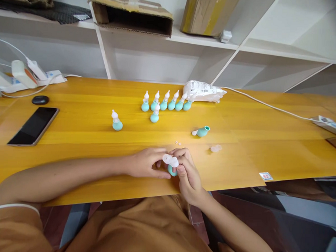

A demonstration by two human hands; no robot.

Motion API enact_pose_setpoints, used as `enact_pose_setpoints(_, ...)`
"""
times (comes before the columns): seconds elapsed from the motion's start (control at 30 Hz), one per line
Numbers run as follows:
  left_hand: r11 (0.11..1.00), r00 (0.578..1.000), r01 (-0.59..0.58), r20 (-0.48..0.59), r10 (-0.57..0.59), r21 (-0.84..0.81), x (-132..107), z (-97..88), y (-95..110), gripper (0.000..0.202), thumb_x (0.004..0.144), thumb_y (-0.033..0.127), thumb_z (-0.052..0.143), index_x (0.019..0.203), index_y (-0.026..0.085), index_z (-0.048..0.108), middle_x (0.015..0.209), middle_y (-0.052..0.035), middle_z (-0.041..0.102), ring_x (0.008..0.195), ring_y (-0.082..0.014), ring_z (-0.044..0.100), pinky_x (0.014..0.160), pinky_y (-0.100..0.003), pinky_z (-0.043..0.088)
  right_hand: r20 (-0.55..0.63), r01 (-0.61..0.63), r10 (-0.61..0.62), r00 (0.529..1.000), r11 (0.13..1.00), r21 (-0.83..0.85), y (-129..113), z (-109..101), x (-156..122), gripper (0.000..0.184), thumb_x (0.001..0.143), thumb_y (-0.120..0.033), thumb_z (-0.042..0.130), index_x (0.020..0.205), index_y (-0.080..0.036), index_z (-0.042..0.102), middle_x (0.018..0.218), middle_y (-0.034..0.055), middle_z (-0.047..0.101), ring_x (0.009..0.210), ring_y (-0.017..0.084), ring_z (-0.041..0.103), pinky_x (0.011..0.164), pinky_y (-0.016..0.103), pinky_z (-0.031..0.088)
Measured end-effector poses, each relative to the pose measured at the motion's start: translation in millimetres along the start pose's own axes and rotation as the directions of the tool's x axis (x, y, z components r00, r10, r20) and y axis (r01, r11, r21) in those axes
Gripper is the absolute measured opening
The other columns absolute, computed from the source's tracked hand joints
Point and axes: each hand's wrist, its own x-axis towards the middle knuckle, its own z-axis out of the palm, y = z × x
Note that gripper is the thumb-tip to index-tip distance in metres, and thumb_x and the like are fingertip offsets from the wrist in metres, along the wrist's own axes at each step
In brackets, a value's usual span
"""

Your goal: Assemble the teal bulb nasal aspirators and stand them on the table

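Observation:
My right hand (189, 176) pinches a clear plastic nozzle piece (171, 160) between thumb and fingers. Just under it is a turquoise rubber bulb (172, 170), partly hidden by the nozzle piece and my fingers. To the left of the bulb, my left hand (148, 163) has its thumb and fingers apart; whether its fingertips touch anything I cannot tell. Beyond my hands lie two tiny pale rings (177, 143). Farther right, another turquoise bulb (203, 131) lies on its side with a pale tip (194, 132) beside it, and a loose clear piece (216, 148) lies nearer.
Several assembled bulb nasal aspirators (163, 103) stand in a row at the back, one (117, 123) apart at left. A white plastic bag (203, 92), a phone (33, 126), a black mouse (40, 100) and power strips (329, 125) with cables are on the table (232, 165).

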Motion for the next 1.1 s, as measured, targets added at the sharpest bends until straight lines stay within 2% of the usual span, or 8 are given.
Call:
enact_pose_setpoints(0.07, 0.999, 0.999, 0.001, -0.047, -0.003, -0.047, 0.4, 0.4, -1.3, 0.023, 0.095, 0.04, 0.083, 0.1, 0.021, 0.071, 0.107, -0.0029, 0.07, 0.095, -0.0192, 0.064, 0.085, -0.031, 0.05, 0.027, 0.013, -0.013, 1.0, 1.0, 0.0, -0.2, 2.6, 0.8, 0.033, 0.121, -0.04, 0.037, 0.101, -0.027, 0.06, 0.112, 0.0098, 0.055, 0.119, 0.029, 0.061, 0.106, 0.051, 0.057)
enact_pose_setpoints(0.2, 0.981, 0.99, 0.038, -0.126, -0.062, -0.188, 2.1, 1.1, -7.7, 0.033, 0.082, 0.032, 0.089, 0.081, 0.019, 0.058, 0.085, 0.0021, 0.061, 0.078, -0.0142, 0.056, 0.071, -0.028, 0.044, 0.064, 0.042, -0.042, 0.997, 0.999, -0.012, 0.1, 4.8, 2.1, 0.031, 0.121, -0.04, 0.038, 0.107, -0.028, 0.063, 0.128, 0.0126, 0.06, 0.142, 0.032, 0.059, 0.124, 0.06, 0.05)
enact_pose_setpoints(0.3, 0.918, 0.979, 0.052, -0.162, -0.124, -0.393, 4.0, 0.9, -13.1, 0.042, 0.076, 0.025, 0.087, 0.082, 0.022, 0.046, 0.083, 0.0049, 0.054, 0.073, -0.0108, 0.049, 0.066, -0.024, 0.041, -0.021, 0.023, -0.024, 0.999, 0.998, -0.053, -0.2, 2.7, 1.6, 0.033, 0.12, -0.04, 0.04, 0.103, -0.027, 0.064, 0.145, 0.0141, 0.059, 0.151, 0.035, 0.056, 0.127, 0.065, 0.047)
enact_pose_setpoints(0.4, 0.832, 0.958, 0.056, -0.206, -0.201, -0.551, 6.0, -0.9, -19.5, 0.042, 0.08, 0.031, 0.084, 0.092, 0.023, 0.045, 0.089, 0.004, 0.059, 0.073, -0.0104, 0.056, 0.068, -0.024, 0.046, -0.164, -0.021, 0.005, 0.987, 0.995, -0.097, -2.3, -7.2, 0.1, 0.034, 0.12, -0.039, 0.041, 0.099, -0.026, 0.065, 0.149, 0.0139, 0.06, 0.153, 0.037, 0.054, 0.123, 0.065, 0.048)
enact_pose_setpoints(0.53, 0.699, 0.94, 0.085, -0.176, -0.294, -0.71, 9.4, -4.9, -27.0, 0.038, 0.081, 0.037, 0.071, 0.111, 0.022, 0.052, 0.084, 0.0029, 0.068, 0.063, -0.0117, 0.059, 0.06, -0.025, 0.045, -0.167, -0.071, 0.038, 0.985, 0.978, -0.197, -3.5, -29.5, -2.2, 0.031, 0.12, -0.032, 0.044, 0.1, -0.027, 0.067, 0.107, 0.0096, 0.071, 0.121, 0.032, 0.066, 0.102, 0.052, 0.054)
enact_pose_setpoints(0.67, 0.625, 0.907, 0.086, -0.198, -0.371, -0.776, 12.8, -7.3, -26.3, 0.033, 0.074, 0.039, 0.064, 0.101, 0.019, 0.058, 0.074, 0.0013, 0.063, 0.058, -0.0129, 0.056, 0.05, -0.024, 0.035, -0.108, -0.029, -0.002, 0.994, 0.958, -0.286, 1.9, -42.0, -2.6, 0.03, 0.118, -0.027, 0.049, 0.092, -0.025, 0.063, 0.088, 0.0053, 0.064, 0.085, 0.024, 0.061, 0.076, 0.041, 0.047)
enact_pose_setpoints(0.83, 0.655, 0.885, 0.095, -0.238, -0.401, -0.75, 13.8, -7.1, -23.1, 0.033, 0.082, 0.048, 0.067, 0.095, 0.019, 0.06, 0.066, 0.0035, 0.055, 0.054, -0.0111, 0.047, 0.049, -0.024, 0.03, -0.072, 0.04, -0.063, 0.995, 0.958, -0.284, 6.3, -39.0, 0.8, 0.03, 0.116, -0.025, 0.049, 0.088, -0.025, 0.059, 0.082, 0.0047, 0.06, 0.078, 0.023, 0.058, 0.07, 0.04, 0.045)
enact_pose_setpoints(1.1, 0.654, 0.892, 0.044, -0.264, -0.366, -0.755, 14.0, -7.3, -24.5, 0.044, 0.09, 0.058, 0.074, 0.099, 0.018, 0.061, 0.068, 0.0038, 0.056, 0.057, -0.0105, 0.047, 0.052, -0.023, 0.032, -0.002, 0.117, -0.121, 0.993, 0.963, -0.244, 17.7, -39.3, 0.6, 0.027, 0.114, -0.018, 0.05, 0.088, -0.024, 0.054, 0.078, 0.0019, 0.052, 0.075, 0.02, 0.051, 0.068, 0.037, 0.041)
